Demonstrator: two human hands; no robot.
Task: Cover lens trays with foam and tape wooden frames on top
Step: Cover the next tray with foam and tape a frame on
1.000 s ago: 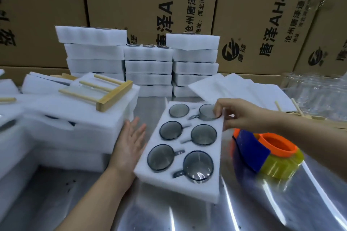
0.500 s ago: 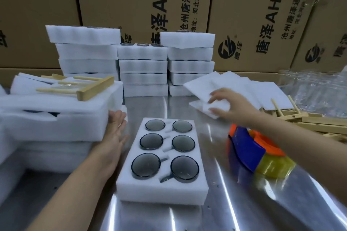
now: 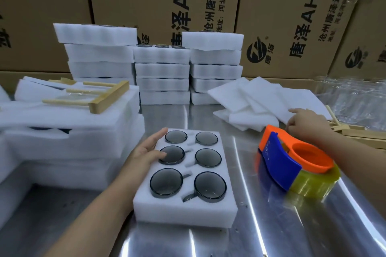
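Observation:
A white foam lens tray [image 3: 188, 208] with several dark round lenses lies on the metal table in front of me. My left hand [image 3: 147, 149] rests flat on its left edge, fingers spread, thumb touching a middle lens. My right hand [image 3: 302, 121] reaches to the right and touches the near edge of a loose pile of thin foam sheets [image 3: 263, 98]; whether it pinches a sheet I cannot tell. An orange and blue tape dispenser [image 3: 292, 162] with yellowish tape sits between tray and right arm. Wooden frames [image 3: 359, 133] lie at the far right.
Stacks of foam trays [image 3: 163, 73] stand at the back against cardboard boxes [image 3: 271, 16]. On the left sits a covered pile of trays [image 3: 69, 135] with a wooden frame [image 3: 100, 96] on top. Clear plastic bags [image 3: 355, 94] lie at the far right. The table [image 3: 250, 236] is shiny metal.
The tray was set down flat in front of me. My left hand moved from the left stack onto the tray's left edge. My right hand moved further right along the foam sheets.

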